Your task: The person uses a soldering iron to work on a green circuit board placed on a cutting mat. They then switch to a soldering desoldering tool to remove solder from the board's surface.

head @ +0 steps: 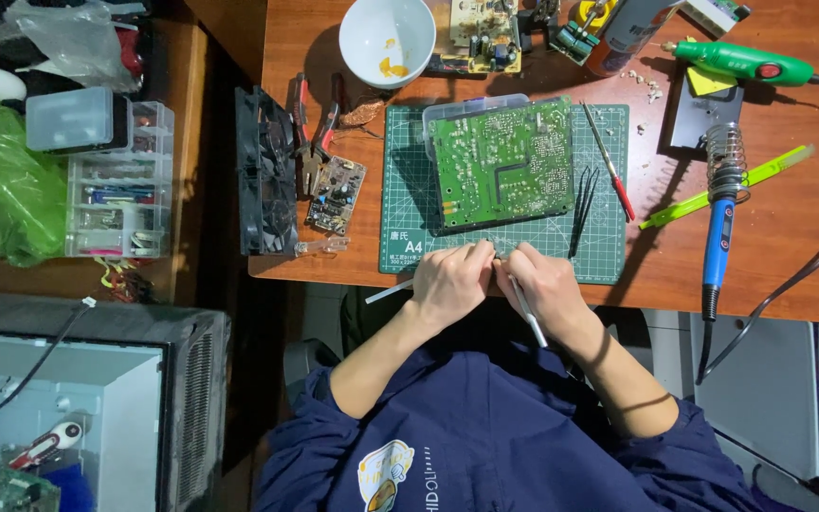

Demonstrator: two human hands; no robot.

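Observation:
My left hand (449,281) and my right hand (550,284) meet at the near edge of a green cutting mat (408,190), fingertips pinched together on something too small to make out. A thin silver tool (528,310) runs back through my right hand. A white stick (389,291) pokes out to the left from under my left hand. Just beyond the hands, a green circuit board (502,163) lies solder side up on a clear plastic box. Black tweezers (584,207) and a red-handled screwdriver (610,167) lie on the mat to its right.
A blue soldering iron (718,228) rests in a coil stand on the right, with a green rotary tool (739,63) behind. A white bowl (387,40), pliers (313,133), a small board (336,193) and black fans (263,171) sit left. Parts drawers (118,180) stand further left.

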